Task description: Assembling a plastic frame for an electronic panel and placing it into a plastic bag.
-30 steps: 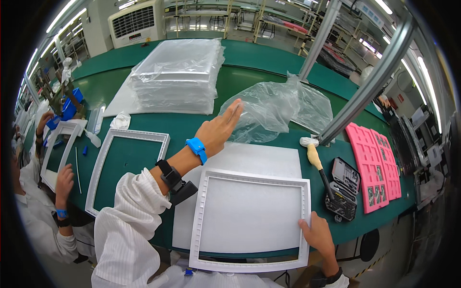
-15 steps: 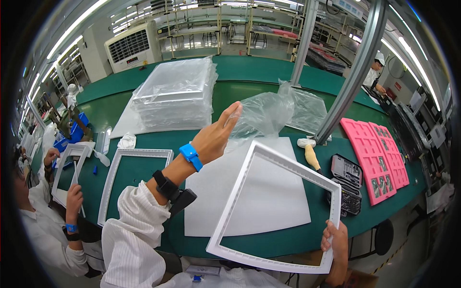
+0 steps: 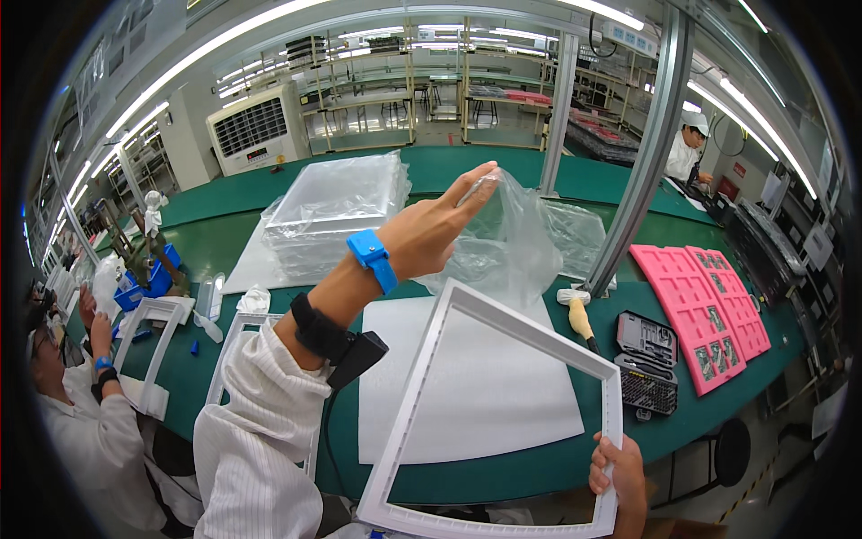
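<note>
My left hand (image 3: 429, 232), with a blue band on its wrist, reaches out over the table and pinches the edge of a clear plastic bag (image 3: 516, 242). The bag hangs crumpled below the fingertips. In my right hand (image 3: 618, 472) is a white rectangular frame (image 3: 409, 431), gripped by its right side and held tilted. The frame's lower edge is close to me, and its opening shows a white foam sheet (image 3: 485, 395) lying on the green table. Another white frame (image 3: 235, 346) lies to the left, partly hidden by my sleeve.
A stack of plastic-wrapped panels (image 3: 337, 211) stands at the back. At right are a metal post (image 3: 642, 162), a screwdriver (image 3: 582, 319), an open bit case (image 3: 645, 359) and pink trays (image 3: 696, 314). On the left a co-worker (image 3: 99, 431) sits near a frame (image 3: 153, 350) and a blue bin (image 3: 148, 278).
My left hand has moved right and up, lifting the bag's edge. The frame in my right hand has shifted left and lower. The co-worker's hands have come up off their frame.
</note>
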Motion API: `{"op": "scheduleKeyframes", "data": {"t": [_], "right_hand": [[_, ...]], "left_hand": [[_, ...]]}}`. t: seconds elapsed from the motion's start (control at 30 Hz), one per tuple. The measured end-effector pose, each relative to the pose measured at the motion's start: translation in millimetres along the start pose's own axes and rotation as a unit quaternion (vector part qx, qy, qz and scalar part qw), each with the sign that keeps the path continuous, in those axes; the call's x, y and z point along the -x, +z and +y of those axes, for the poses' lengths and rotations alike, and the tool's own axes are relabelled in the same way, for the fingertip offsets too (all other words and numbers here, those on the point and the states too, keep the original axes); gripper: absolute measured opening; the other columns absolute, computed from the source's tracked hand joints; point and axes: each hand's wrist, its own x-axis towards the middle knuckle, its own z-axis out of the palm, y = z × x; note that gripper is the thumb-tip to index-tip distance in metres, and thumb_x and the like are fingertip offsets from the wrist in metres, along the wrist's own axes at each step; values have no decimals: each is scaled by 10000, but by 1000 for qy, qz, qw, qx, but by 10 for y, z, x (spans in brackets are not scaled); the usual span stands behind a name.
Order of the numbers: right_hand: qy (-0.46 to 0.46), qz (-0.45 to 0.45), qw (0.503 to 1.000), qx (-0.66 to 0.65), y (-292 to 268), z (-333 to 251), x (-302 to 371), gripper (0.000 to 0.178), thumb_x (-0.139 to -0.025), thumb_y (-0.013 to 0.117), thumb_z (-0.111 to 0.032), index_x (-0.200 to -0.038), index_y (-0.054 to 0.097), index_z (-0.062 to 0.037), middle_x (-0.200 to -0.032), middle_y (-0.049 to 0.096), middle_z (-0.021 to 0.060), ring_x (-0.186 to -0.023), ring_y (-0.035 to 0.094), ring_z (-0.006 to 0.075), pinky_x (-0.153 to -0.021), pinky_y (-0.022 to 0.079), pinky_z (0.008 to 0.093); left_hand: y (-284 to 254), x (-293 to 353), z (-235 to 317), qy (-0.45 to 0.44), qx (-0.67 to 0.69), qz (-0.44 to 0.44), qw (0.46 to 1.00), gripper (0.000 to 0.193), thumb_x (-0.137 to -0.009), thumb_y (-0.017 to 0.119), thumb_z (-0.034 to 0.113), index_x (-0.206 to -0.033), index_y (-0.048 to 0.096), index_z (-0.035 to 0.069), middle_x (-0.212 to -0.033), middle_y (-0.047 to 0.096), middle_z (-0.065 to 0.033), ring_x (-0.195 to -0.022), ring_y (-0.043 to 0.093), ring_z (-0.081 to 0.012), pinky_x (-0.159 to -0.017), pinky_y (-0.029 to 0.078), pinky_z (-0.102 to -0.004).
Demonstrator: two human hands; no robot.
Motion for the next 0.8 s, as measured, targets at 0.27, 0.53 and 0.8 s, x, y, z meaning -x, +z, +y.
{"op": "scheduleKeyframes", "data": {"t": [0.27,0.53,0.8], "right_hand": [[17,-2,997,-69,-27,103,-70,195,-1021,522,-161,-1128,487,-1,-686,460,52,-389,407,133,-341,359,313],[-29,37,983,-175,56,174,-148,193,-1059,476,-204,-1118,504,-22,-680,464,29,-400,380,120,-350,361,317],[-142,38,963,-227,194,76,-374,187,-1061,491,-215,-1150,514,-52,-692,483,20,-400,394,123,-353,367,314]], "left_hand": [[-251,123,82,51,-16,28,998,906,-684,633,-169,-1509,291,-23,-1634,159,-150,-905,678,-416,-750,613,-421],[-544,477,427,52,-30,68,996,844,-691,728,-111,-1462,395,-32,-1627,208,-139,-1124,631,-390,-853,607,-374],[-667,597,605,139,-43,117,982,902,-710,760,-56,-1515,362,21,-1554,370,-209,-978,699,-338,-711,624,-352]]}}
